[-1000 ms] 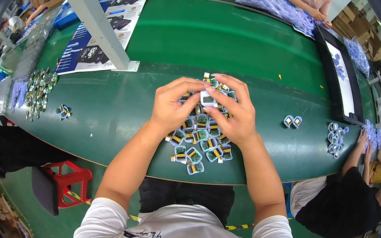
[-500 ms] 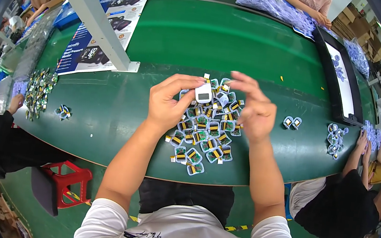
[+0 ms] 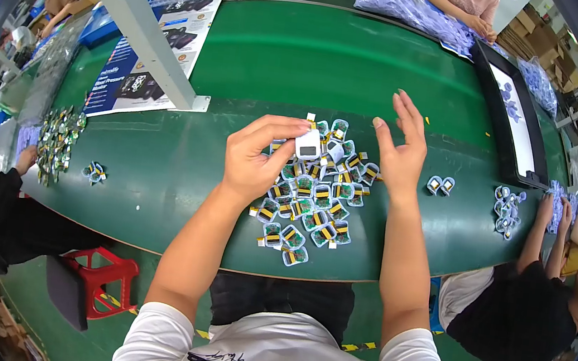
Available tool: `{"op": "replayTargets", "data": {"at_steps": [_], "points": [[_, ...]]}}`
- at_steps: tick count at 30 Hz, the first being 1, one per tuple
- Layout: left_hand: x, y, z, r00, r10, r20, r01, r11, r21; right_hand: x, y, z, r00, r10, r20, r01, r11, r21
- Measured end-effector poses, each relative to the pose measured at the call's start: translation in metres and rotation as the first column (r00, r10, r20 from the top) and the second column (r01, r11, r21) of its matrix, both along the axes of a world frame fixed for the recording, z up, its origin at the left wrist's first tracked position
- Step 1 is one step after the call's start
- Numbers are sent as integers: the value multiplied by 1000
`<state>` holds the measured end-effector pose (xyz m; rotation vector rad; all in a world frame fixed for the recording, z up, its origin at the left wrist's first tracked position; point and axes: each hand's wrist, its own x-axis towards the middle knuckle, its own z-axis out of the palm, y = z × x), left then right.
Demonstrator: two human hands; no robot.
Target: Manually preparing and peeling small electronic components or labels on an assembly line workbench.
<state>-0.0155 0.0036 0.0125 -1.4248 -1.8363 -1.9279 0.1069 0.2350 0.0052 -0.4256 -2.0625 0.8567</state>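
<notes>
Between the thumb and fingers of my left hand [image 3: 256, 156] is a small white device with a grey display window [image 3: 308, 145], held by its left side over the far part of a pile. My right hand [image 3: 404, 151] is raised to the right of the pile, with fingers stretched, thumb apart and nothing in it. Below and between my hands lies the pile of small open plastic housings [image 3: 305, 187], showing green circuit boards and black-and-yellow parts. Several have small white tabs at their edges. My left fingers hide part of the pile's far left edge.
Two housings [image 3: 440, 185] lie right of my right hand, and a small cluster [image 3: 509, 211] lies farther right beside a co-worker. A black-framed tray [image 3: 517, 118] stands at the far right. A grey post [image 3: 142, 25] rises at left beside a printed sheet [image 3: 117, 83]; circuit boards [image 3: 59, 141] lie beyond.
My right hand has moved right and up, away from the white device, and its fingers have straightened. My left hand still holds the device in nearly the same place.
</notes>
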Motion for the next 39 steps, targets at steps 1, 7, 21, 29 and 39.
{"op": "replayTargets", "data": {"at_steps": [1,7,21,29,39], "points": [[0,0,0,1000,-1,7,1,1000,-1,-1,-5,2,1000,-6,-19,6,1000,23],[2,0,2,1000,-6,-3,6,1000,-5,-2,-20,7,997,72,-12,-70,994,84],[5,3,-5,975,-18,222,43,993,-106,1,-40,9,958,281,-51,-262,937,232],[6,8,-17,695,-195,692,254,967,17,-1,-57,14,908,417,-41,-340,791,508],[8,4,-9,676,-185,714,279,960,-16,-2,-61,15,939,342,44,-314,796,518]]}}
